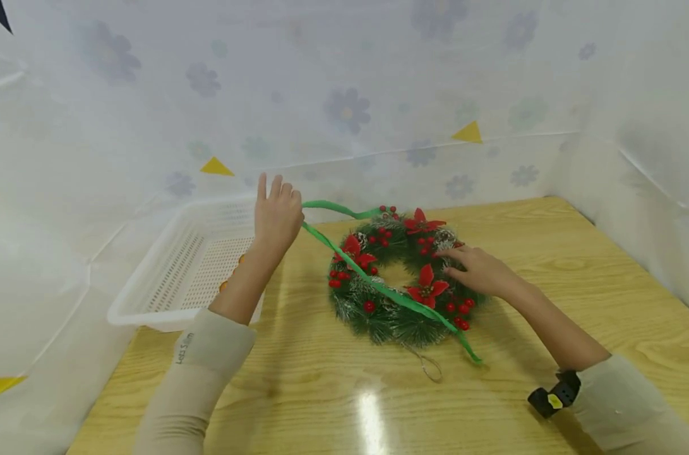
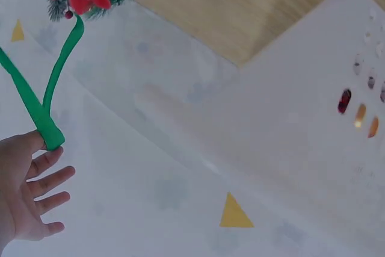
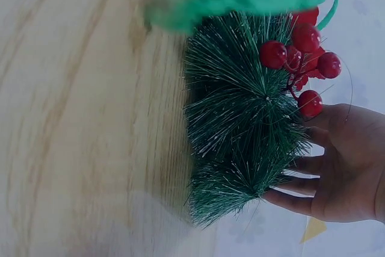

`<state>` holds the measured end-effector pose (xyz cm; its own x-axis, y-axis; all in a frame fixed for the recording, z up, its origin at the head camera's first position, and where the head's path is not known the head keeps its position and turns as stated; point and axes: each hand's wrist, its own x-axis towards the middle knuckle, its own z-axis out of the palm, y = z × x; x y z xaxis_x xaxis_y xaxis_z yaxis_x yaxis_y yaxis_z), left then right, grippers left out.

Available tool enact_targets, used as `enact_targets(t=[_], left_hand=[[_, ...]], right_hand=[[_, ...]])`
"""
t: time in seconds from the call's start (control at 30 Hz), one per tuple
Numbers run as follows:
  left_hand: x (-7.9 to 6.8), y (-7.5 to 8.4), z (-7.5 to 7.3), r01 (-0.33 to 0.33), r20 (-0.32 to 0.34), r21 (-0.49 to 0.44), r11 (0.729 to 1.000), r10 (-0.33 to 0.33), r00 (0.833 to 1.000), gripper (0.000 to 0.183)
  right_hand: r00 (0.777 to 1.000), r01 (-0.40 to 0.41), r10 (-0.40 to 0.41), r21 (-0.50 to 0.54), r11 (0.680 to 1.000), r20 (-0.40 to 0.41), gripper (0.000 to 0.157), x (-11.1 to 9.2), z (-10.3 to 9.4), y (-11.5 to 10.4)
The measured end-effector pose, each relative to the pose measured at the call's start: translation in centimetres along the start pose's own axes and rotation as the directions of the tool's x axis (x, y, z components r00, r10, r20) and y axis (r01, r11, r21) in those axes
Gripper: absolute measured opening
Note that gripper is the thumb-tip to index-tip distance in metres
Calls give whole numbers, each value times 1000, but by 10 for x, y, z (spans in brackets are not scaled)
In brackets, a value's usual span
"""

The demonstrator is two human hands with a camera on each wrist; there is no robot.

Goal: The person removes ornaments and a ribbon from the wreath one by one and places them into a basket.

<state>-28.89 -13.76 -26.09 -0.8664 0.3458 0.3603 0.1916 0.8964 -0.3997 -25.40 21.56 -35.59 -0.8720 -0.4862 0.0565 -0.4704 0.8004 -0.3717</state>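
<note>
A green Christmas wreath [image 1: 372, 323] with red poinsettias, berries and pinecones lies on the wooden table. My left hand [image 1: 278, 216], raised to the left of it, pinches a folded green ribbon [image 1: 401, 299] between thumb and index finger. In the left wrist view the other fingers of that hand [image 2: 30, 191] are spread. One strand of ribbon crosses the wreath's front; the other runs toward its back. At the wreath's right side, my right hand [image 1: 482, 272] rests its fingertips on the needles. The right wrist view shows that hand's [image 3: 352, 167] fingers loosely extended against the greenery.
A white perforated basket [image 1: 153, 268] stands at the left of the table, with small orange items partly hidden behind my left forearm. A thin string loop [image 1: 429, 366] sticks out from the wreath's front. White flowered sheeting [image 1: 321, 69] hangs behind the table.
</note>
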Motion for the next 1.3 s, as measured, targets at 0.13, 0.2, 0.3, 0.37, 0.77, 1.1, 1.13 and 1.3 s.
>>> enact_targets(t=[0.13,0.2,0.3,0.37,0.77,1.1,1.13,1.3], left_hand=[[-1,-14,-8,9,-87,1,1000,-9,996,31],[-1,-21,-11,7,-169,-2,1000,-8,986,29],[0,-30,-14,-5,-310,-18,1000,-1,951,21],[1,-35,-17,-14,-391,-16,1000,6,920,15],[9,-67,-32,-12,-512,5,1000,13,859,6],[14,-85,-39,1,-521,-44,999,-23,853,8],[14,-83,-38,-19,-528,-55,998,-13,849,9],[13,-64,-28,-209,-617,-87,974,112,779,7]], right_hand=[[1000,-5,5,-2,1000,6,42,0,0,0],[1000,-5,5,-2,1000,8,42,0,0,0],[1000,-3,3,1,1000,9,41,0,-1,0],[1000,-2,2,2,1000,8,41,0,-1,0],[1000,-6,6,4,1000,12,41,1,0,2],[1000,-9,9,-4,1000,10,41,2,0,3],[1000,-9,9,-4,1000,10,41,2,0,3],[1000,-8,8,-4,1000,7,41,1,0,1]])
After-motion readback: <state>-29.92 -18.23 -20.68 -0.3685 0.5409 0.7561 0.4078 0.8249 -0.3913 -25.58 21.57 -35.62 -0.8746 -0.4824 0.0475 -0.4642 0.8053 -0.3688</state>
